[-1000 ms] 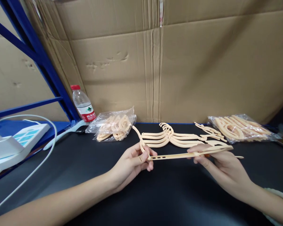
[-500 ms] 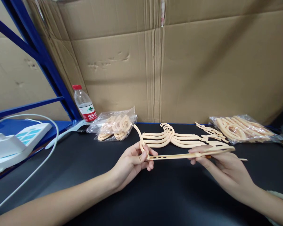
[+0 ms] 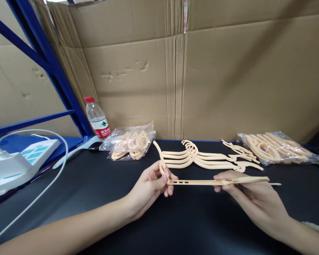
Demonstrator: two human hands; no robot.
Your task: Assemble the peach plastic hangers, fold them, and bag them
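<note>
Between my two hands stretches a beige plastic folding clothes hanger (image 3: pixel 196 182), held level above the black tabletop. My left hand (image 3: pixel 154 182) pinches its left end, where a curved arm rises up and a row of small slots shows in the bar. My right hand (image 3: pixel 255 198) is closed on the other end, thumb below and fingers behind the bar; the fingertips are partly hidden. Just behind the hands lie several beige hangers (image 3: pixel 180 161) nested in a row, hooks toward the back. Loose beige hanger pieces (image 3: pixel 241 152) lie to their right.
Clear bags of beige hanger parts lie at back left (image 3: pixel 133 143) and back right (image 3: pixel 279 147). A red-capped water bottle (image 3: pixel 97 118) stands by the blue metal frame (image 3: pixel 55 76). At left is a white power strip (image 3: pixel 34 159) with a looping cable (image 3: pixel 66 148). Cardboard (image 3: pixel 138 81) walls the back.
The view has shifted slightly. The right end of the hanger has turned a little, its arm now lying flatter along the bar. Both hands keep their hold.
</note>
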